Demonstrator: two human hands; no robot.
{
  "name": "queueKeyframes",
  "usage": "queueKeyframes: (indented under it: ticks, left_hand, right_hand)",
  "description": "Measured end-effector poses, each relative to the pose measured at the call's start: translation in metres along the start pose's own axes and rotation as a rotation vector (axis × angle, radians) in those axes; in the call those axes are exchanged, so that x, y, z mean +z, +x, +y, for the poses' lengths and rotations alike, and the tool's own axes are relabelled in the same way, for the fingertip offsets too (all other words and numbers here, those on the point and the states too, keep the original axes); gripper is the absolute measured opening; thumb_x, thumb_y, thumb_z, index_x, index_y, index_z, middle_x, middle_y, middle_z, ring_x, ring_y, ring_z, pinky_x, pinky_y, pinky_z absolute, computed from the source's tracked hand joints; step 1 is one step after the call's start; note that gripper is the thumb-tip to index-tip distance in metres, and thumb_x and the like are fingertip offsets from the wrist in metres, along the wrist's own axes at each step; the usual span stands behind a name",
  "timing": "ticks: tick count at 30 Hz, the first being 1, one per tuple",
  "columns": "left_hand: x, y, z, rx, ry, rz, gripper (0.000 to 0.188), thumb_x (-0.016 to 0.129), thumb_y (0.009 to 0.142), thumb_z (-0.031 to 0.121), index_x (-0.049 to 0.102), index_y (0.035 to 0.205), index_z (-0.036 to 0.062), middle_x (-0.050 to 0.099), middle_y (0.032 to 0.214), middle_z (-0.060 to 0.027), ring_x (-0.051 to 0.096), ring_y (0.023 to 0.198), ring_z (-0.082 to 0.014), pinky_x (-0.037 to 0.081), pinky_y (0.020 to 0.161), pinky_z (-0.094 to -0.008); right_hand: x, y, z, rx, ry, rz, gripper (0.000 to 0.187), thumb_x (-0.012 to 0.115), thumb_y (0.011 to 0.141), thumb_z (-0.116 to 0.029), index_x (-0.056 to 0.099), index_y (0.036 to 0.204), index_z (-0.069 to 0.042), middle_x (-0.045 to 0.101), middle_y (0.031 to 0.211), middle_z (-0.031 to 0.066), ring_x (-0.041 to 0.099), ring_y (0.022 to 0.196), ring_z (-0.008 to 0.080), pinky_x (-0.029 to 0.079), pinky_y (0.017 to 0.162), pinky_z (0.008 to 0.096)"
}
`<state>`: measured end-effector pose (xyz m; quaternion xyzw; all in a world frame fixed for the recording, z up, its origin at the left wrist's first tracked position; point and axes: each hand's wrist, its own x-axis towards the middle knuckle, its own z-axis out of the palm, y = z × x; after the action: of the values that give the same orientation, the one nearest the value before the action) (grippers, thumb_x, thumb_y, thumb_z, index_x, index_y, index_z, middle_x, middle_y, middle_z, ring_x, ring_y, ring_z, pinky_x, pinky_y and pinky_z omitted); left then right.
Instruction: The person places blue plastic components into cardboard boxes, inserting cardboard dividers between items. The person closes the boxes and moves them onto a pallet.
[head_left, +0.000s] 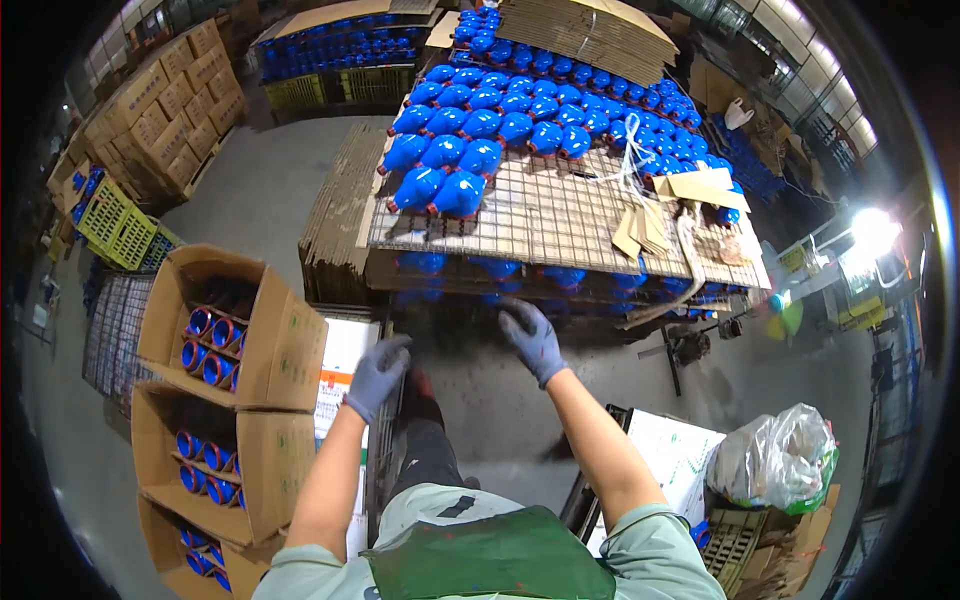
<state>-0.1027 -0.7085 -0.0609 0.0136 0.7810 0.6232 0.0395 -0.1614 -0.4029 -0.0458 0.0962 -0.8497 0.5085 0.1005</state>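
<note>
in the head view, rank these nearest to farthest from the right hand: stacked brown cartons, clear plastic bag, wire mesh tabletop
From the right hand:
1. Wire mesh tabletop: nearest, just ahead of it.
2. Clear plastic bag: off to the right and lower in the view.
3. Stacked brown cartons: farthest, in the background at upper left.

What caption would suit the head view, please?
Gloved left hand and right hand, both seemingly empty, before a wire-mesh rack of blue vessels.
</note>
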Motion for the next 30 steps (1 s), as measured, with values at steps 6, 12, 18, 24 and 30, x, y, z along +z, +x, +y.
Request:
queueKeyframes:
  ticks: [6, 12, 18, 24, 30]
  left_hand:
    - [-0.100, 0.285, -0.174, 0.078, 0.021, 0.703, 0.023, 0.061, 0.093, 0.012, 0.067, 0.111, -0.0002, 0.069, 0.107, -0.0135, 0.064, 0.099, -0.0233, 0.049, 0.092, -0.0347]
    - [-0.221, 0.457, -0.345, -0.509, 0.340, 0.809, 0.041, 0.066, 0.087, 0.030, 0.066, 0.117, 0.0027, 0.068, 0.114, -0.0224, 0.064, 0.107, -0.0365, 0.050, 0.091, -0.0443]
    - [-0.382, 0.553, -0.433, -0.805, 0.651, 0.410, 0.066, 0.054, 0.089, 0.055, 0.060, 0.131, 0.0039, 0.056, 0.134, -0.0256, 0.055, 0.122, -0.0428, 0.044, 0.101, -0.0495]
    - [-0.294, 0.540, -0.469, -0.962, 0.814, 0.452, 0.097, 0.059, 0.081, 0.073, 0.033, 0.152, 0.0124, 0.046, 0.147, -0.0192, 0.043, 0.135, -0.0396, 0.035, 0.111, -0.0493]
    - [-0.344, 0.521, -0.383, -0.664, 0.955, 0.290, 0.067, 0.072, 0.081, 0.043, 0.056, 0.134, 0.0061, 0.059, 0.131, -0.0216, 0.056, 0.120, -0.0393, 0.046, 0.101, -0.0449]
  right_hand:
    - [0.026, 0.201, 0.043, 0.105, -0.155, 0.186, 0.031, 0.059, 0.093, -0.015, 0.064, 0.121, -0.002, 0.066, 0.116, 0.0168, 0.061, 0.110, 0.0315, 0.046, 0.097, 0.0378]
    - [0.078, 0.237, 0.081, 0.187, -0.899, 0.179, 0.050, 0.060, 0.088, -0.027, 0.053, 0.133, -0.006, 0.053, 0.129, 0.0220, 0.047, 0.124, 0.0402, 0.036, 0.105, 0.0528]
    - [0.082, 0.223, 0.128, 0.396, -0.781, 0.081, 0.053, 0.066, 0.085, -0.029, 0.050, 0.132, -0.009, 0.052, 0.126, 0.0200, 0.048, 0.122, 0.0408, 0.037, 0.102, 0.0543]
    - [0.096, 0.218, 0.110, 0.483, -0.841, -0.006, 0.054, 0.066, 0.084, -0.029, 0.050, 0.132, -0.009, 0.052, 0.126, 0.0194, 0.048, 0.122, 0.0402, 0.037, 0.102, 0.0543]
    - [0.091, 0.230, 0.104, 0.427, -0.838, 0.024, 0.054, 0.067, 0.084, -0.028, 0.049, 0.132, -0.009, 0.052, 0.125, 0.0189, 0.048, 0.122, 0.0397, 0.037, 0.101, 0.0543]
